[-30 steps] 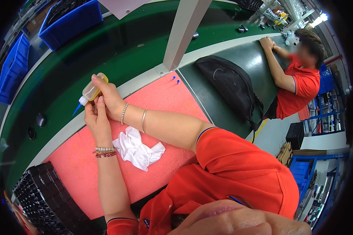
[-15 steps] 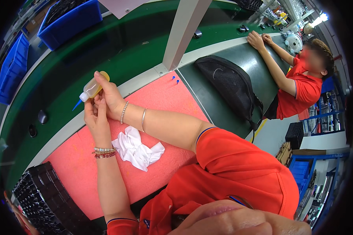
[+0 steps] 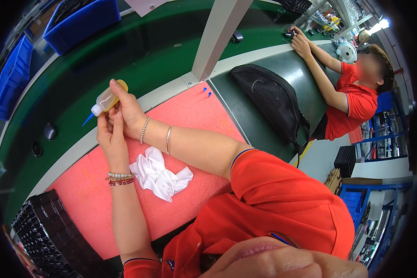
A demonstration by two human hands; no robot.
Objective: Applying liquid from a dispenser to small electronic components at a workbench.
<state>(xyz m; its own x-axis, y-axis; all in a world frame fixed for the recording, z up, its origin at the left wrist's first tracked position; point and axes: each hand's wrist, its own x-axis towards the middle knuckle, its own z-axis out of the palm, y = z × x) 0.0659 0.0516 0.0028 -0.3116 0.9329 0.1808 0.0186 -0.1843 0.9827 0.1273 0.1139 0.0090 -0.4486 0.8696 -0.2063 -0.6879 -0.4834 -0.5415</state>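
Observation:
A small translucent squeeze bottle (image 3: 105,100) with yellowish liquid, a white cap and a thin blue nozzle tilts downward to the left over the edge of the green belt. My right hand (image 3: 131,114) is wrapped round its body, thumb on top. Just below the cap, my left hand (image 3: 113,142) has its fingers drawn together; whatever they pinch, if anything, is hidden. Beneath my wrists, a crumpled white cloth (image 3: 160,177) lies on the pink foam mat (image 3: 85,199). Two small blue tips (image 3: 209,94) rest near the mat's far right corner.
Black rounded parts (image 3: 50,131) sit on the green belt (image 3: 139,60). Blue bins (image 3: 81,28) stand beyond it. A black crate (image 3: 55,231) is at lower left. A metal post (image 3: 215,41) and black mesh bag (image 3: 268,99) stand right, near a co-worker in red (image 3: 352,106).
Both my hands and the bottle have shifted slightly left, the nozzle still pointing down-left. At the far right, the co-worker's hands have moved to a black part on the belt.

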